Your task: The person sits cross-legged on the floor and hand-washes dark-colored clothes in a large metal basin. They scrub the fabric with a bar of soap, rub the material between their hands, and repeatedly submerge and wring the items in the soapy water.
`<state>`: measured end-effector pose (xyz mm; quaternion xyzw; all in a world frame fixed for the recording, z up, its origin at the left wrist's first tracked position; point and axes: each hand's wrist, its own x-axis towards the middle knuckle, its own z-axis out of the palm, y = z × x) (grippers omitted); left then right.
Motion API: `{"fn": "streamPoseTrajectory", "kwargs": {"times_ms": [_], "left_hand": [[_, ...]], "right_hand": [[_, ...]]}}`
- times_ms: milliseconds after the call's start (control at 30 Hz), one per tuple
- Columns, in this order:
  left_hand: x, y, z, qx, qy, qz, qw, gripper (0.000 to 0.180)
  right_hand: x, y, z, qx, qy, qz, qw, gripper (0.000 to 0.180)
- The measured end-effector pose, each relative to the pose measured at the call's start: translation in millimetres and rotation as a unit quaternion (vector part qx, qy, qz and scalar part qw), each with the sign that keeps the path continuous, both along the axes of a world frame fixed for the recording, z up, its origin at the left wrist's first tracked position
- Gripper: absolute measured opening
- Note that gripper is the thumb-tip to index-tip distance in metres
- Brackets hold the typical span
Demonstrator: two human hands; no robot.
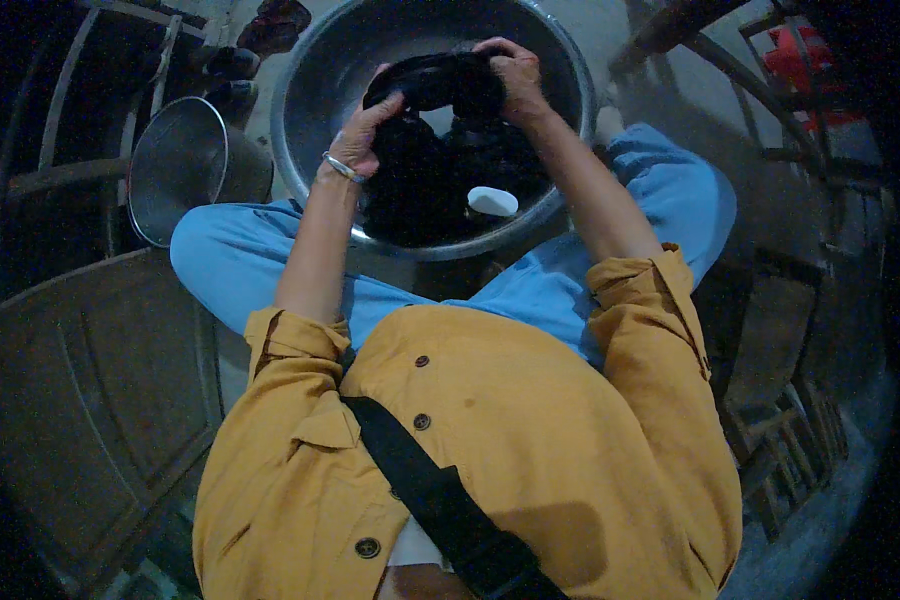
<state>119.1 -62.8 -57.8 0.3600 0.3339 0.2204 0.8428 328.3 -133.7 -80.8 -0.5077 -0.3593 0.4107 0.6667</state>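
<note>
A large round metal basin [320, 50] stands before me, between my knees. Over it, both hands hold up a dark, wet-looking cloth [432, 78], stretched between them. My left hand [362, 130], with a silver bangle at the wrist, grips its left end, thumb on top. My right hand [518, 78] is closed on the right end. Below, more dark cloth [410, 190] fills the near part of the basin; its folds are too dark to make out. A white oval bar, likely soap [492, 201], lies on the dark cloth near the basin's front rim.
A metal bucket [178, 170] stands left of the basin, by my left knee. Dark shoes [232, 64] lie behind it. Wooden furniture [100, 350] flanks me on the left, and a wooden chair frame [730, 60] stands at the right, near a red object [802, 60].
</note>
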Motion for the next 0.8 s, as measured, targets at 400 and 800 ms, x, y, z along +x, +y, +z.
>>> {"fn": "streamPoseTrajectory", "kwargs": {"times_ms": [400,800], "left_hand": [[27,-39,29,-0.097,0.097,0.089,0.986,0.032],[14,6,2,0.37,0.291,0.131,0.872,0.061]], "right_hand": [[-84,8,2,0.001,-0.484,-0.087,0.871,0.013],[-1,44,-116,0.012,-0.474,-0.118,0.872,0.048]]}}
